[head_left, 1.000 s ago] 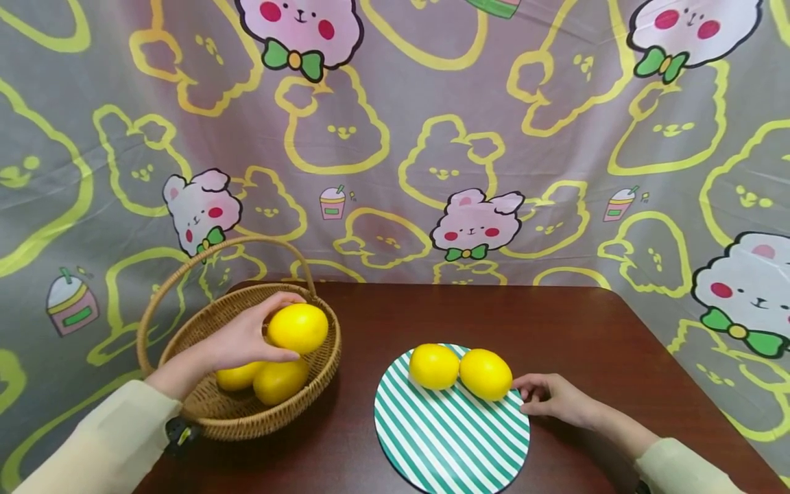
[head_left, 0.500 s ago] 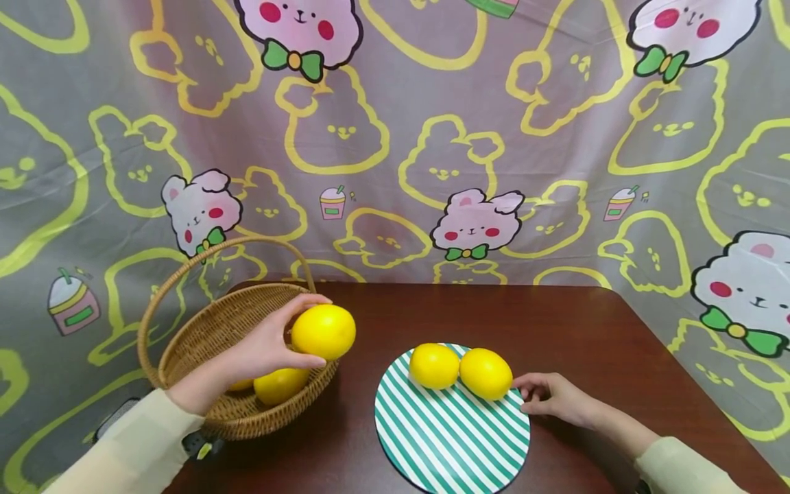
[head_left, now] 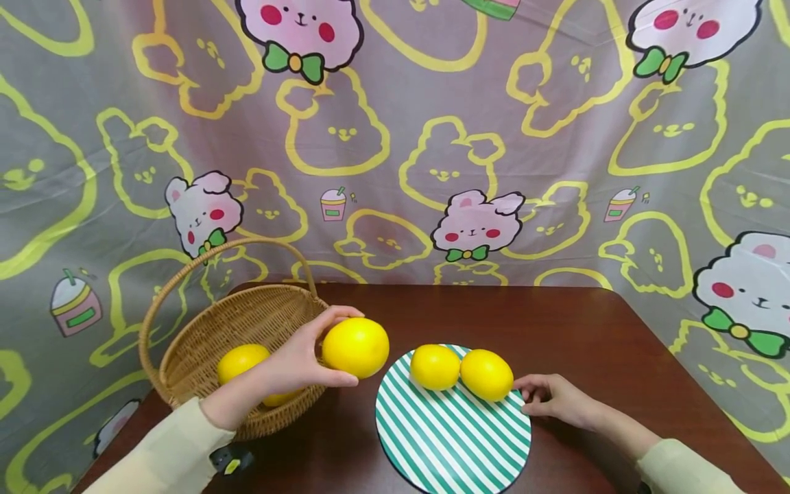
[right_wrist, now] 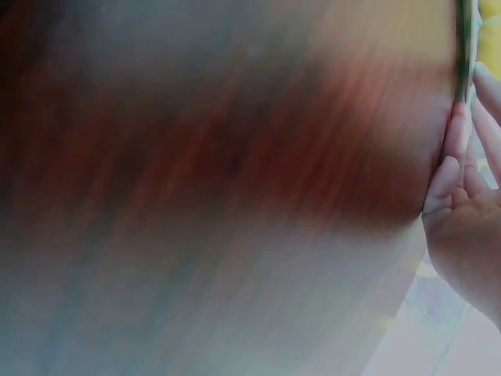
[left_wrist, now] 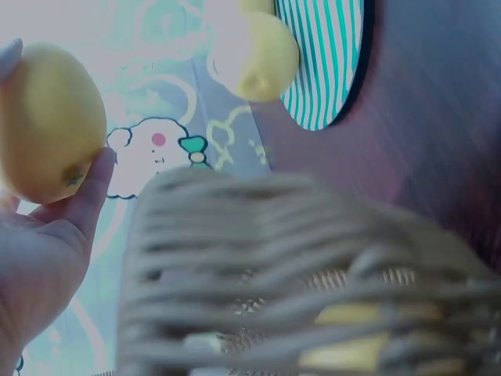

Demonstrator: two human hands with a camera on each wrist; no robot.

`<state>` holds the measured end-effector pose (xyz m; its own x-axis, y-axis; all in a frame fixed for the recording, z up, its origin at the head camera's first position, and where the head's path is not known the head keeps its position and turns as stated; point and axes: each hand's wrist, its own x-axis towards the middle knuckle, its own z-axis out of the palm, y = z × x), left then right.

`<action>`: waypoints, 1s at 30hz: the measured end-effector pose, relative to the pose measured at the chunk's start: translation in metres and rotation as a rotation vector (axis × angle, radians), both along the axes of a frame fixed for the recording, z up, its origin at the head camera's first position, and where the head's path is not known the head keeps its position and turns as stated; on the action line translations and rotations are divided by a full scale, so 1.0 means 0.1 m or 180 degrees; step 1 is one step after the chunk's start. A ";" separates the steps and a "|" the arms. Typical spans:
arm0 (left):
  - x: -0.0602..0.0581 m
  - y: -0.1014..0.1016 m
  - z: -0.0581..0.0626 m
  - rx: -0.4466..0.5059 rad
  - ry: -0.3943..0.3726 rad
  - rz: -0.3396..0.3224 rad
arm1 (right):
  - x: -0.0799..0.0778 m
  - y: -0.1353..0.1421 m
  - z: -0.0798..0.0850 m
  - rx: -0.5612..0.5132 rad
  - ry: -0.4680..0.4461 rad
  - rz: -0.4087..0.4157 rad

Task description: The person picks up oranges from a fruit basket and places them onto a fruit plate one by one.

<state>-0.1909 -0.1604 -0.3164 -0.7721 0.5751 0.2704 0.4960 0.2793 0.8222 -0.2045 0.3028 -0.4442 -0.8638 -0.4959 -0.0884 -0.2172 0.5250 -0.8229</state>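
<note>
My left hand (head_left: 302, 360) grips a yellow lemon (head_left: 358, 348) between thumb and fingers, raised just past the right rim of the wicker basket (head_left: 204, 322). In the left wrist view this lemon (left_wrist: 51, 121) shows its stem end, close by the thumb and fingers. Another lemon (head_left: 242, 361) lies in the basket, and one beside it is mostly hidden by my left wrist. Two lemons, one left (head_left: 435, 367) and one right (head_left: 486, 374), sit side by side on a round green-and-white striped board (head_left: 453, 439). My right hand (head_left: 558, 400) rests loosely curled, fingertips at the board's right rim.
The basket's tall arched handle (head_left: 231, 243) rises at the left. Dark brown tabletop (head_left: 524, 315) runs behind and right of the board. A cartoon-print cloth (head_left: 395, 151) hangs around the table's back and sides.
My left hand has carried its lemon rightward from over the basket to past its rim, towards the striped board. More of the lemon left in the basket shows. The right hand stays put.
</note>
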 end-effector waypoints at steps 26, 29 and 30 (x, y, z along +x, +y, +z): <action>0.10 0.38 -0.39 -0.0137 -0.0232 0.0067 | -0.01 0.02 0.00 -0.0123 0.0018 0.0062; 0.09 0.42 -0.44 -0.0227 -0.0176 0.0092 | 0.00 0.02 0.00 -0.0136 0.0015 0.0066; 0.08 0.44 -0.46 -0.0255 -0.0153 0.0089 | 0.00 0.02 0.00 -0.0121 0.0018 0.0062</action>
